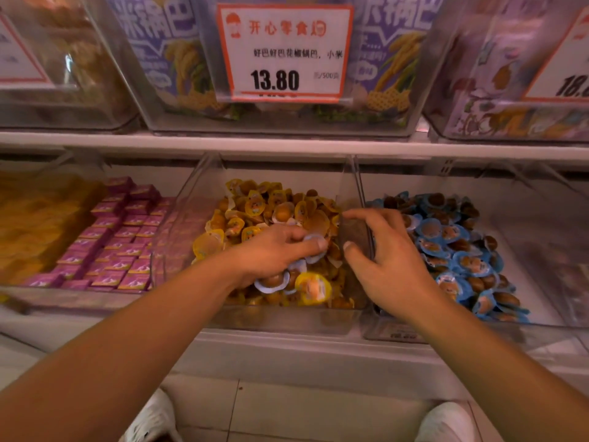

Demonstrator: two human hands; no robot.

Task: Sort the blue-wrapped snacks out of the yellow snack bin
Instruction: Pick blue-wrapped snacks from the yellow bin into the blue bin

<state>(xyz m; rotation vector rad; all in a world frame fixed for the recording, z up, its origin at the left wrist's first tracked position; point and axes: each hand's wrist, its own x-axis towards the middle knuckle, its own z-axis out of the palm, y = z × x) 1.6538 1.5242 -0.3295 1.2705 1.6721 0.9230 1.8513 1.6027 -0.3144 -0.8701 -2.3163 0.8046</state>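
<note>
Left hand (274,250) grip pinches blue-wrapped snack (314,242); right hand (389,260) clasps bin divider (355,232) (tag (284,52) reads 13.80)

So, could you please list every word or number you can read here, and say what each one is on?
"开心零食"; "13.80"; "/500" after it: centre price card, upper clear bin.
"18." cut off by the frame: right price card.
Big purple characters on the bags behind: partly hidden, not readable whole.
Left card, small tag under the lower bins, snack wrappers: too blurred.
</note>
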